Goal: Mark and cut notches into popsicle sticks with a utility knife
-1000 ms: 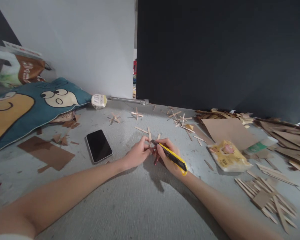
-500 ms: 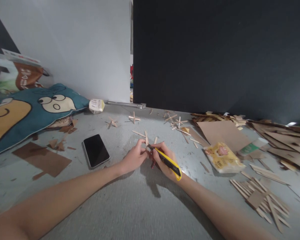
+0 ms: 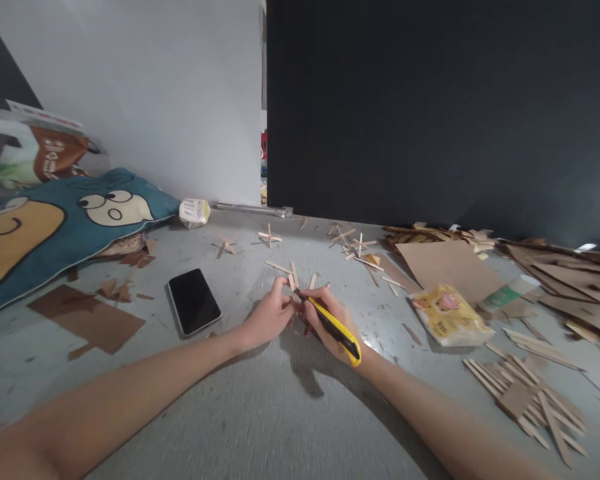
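My right hand [image 3: 333, 323] is closed around a yellow and black utility knife [image 3: 337, 331], its tip pointing up and left toward my left fingers. Pinched in my left hand [image 3: 271, 310] is a small wooden stick [image 3: 291, 281], upright beside the knife tip. Just beyond my fingertips, more thin sticks [image 3: 278, 267] lie on the grey table. A small dark red thing shows under my right fingers, too hidden to make out.
A phone [image 3: 194, 301] lies left of my hands, near brown cardboard [image 3: 87, 317] and a blue cushion [image 3: 110, 217]. Crossed sticks [image 3: 269, 236] stand farther back. On the right are a yellow tissue pack [image 3: 447, 317], a stick pile [image 3: 535, 400] and cardboard sheets [image 3: 450, 267].
The knife's handle end has shifted slightly left and down in my right hand. My left hand stays nearly still, and the view has moved very slightly.
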Available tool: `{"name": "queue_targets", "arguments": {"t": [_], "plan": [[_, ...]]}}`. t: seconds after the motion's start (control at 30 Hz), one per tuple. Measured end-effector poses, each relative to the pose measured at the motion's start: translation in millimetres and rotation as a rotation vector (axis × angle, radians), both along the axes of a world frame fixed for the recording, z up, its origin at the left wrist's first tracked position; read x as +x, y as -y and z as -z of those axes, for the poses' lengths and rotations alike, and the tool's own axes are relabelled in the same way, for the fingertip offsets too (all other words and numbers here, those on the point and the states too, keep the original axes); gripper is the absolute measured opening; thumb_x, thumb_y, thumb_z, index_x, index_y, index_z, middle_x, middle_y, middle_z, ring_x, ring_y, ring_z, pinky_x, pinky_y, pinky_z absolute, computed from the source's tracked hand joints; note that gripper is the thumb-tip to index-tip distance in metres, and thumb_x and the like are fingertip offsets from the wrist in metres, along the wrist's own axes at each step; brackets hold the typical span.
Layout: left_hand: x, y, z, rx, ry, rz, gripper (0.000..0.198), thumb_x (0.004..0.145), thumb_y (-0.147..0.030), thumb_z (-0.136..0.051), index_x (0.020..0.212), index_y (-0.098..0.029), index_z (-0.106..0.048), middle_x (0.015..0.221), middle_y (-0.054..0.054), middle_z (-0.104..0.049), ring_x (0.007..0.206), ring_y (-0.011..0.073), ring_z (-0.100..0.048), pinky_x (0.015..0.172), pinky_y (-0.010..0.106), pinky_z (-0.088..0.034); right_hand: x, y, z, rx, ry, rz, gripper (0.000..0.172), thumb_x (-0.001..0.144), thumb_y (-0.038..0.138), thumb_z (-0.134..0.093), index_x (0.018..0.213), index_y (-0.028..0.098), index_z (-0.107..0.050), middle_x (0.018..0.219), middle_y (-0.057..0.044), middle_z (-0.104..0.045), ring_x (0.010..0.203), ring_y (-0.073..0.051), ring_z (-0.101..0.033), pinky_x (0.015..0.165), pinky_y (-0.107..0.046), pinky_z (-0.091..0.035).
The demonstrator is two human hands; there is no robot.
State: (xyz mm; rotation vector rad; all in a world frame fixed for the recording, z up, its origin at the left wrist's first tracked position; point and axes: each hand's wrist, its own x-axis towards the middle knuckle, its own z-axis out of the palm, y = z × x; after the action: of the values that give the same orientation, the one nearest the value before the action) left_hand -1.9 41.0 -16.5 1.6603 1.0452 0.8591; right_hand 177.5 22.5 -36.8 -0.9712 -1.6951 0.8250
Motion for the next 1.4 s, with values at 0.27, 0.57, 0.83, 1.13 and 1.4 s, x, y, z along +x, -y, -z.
{"name": "queue_targets", "arguments": {"t": [0.27, 0.57, 0.83, 1.13, 1.4], "plan": [[-1.0, -3.1, 3.9, 0.045, 0.003, -0.022, 0.025, 0.099, -0.039, -0.048, 0.113, -0.022, -0.037, 0.058, -0.009, -0.056, 0.054, 0.0149, -0.054, 0.057, 0.026, -0.04, -0.2, 4.0, -7.5, 0.006, 0.089, -0.011, 0.031, 0.102, 0.047, -0.053, 0.116, 0.022, -0.064, 0.079, -0.002, -0.071, 0.054, -0.014, -0.066, 0.056, -0.026, -0.054], [-1.4, -4.6, 7.2, 0.032, 0.017, -0.002, 0.025, 0.098, -0.039, -0.05, 0.112, -0.023, -0.037, 0.058, -0.009, -0.055, 0.053, 0.0145, -0.054, 0.056, 0.026, -0.04, -0.8, 4.4, -8.0, 0.022, 0.115, 0.001, 0.028, 0.104, 0.043, -0.05, 0.117, 0.022, -0.061, 0.085, -0.004, -0.073, 0.054, -0.013, -0.067, 0.055, -0.025, -0.053], [-1.5, -3.7, 7.8, 0.035, 0.036, 0.034, 0.024, 0.1, -0.04, -0.048, 0.114, -0.023, -0.037, 0.061, -0.007, -0.057, 0.054, 0.0146, -0.054, 0.056, 0.026, -0.04, -0.6, 4.2, -8.8, 0.074, 0.151, 0.051, 0.024, 0.103, 0.04, -0.051, 0.115, 0.023, -0.062, 0.086, -0.004, -0.075, 0.058, -0.014, -0.068, 0.06, -0.026, -0.055], [-2.1, -3.2, 5.3, 0.069, -0.02, 0.081, 0.034, 0.103, -0.044, -0.046, 0.128, -0.022, -0.041, 0.061, -0.008, -0.055, 0.056, 0.0147, -0.053, 0.058, 0.025, -0.038, -0.4, 1.8, 0.3, 0.023, 0.037, 0.047, 0.024, 0.103, 0.044, -0.052, 0.111, 0.023, -0.061, 0.077, -0.002, -0.072, 0.053, -0.013, -0.065, 0.055, -0.026, -0.053], [-1.4, -4.1, 3.5, 0.022, 0.051, 0.147, 0.034, 0.103, -0.04, -0.046, 0.133, -0.024, -0.041, 0.074, -0.004, -0.061, 0.057, 0.0123, -0.05, 0.058, 0.024, -0.039, -7.8, 1.5, -3.7, -0.14, -0.207, 0.041, 0.034, 0.098, 0.057, -0.055, 0.103, 0.024, -0.06, 0.069, 0.0, -0.067, 0.052, -0.016, -0.063, 0.048, -0.028, -0.055]]}}
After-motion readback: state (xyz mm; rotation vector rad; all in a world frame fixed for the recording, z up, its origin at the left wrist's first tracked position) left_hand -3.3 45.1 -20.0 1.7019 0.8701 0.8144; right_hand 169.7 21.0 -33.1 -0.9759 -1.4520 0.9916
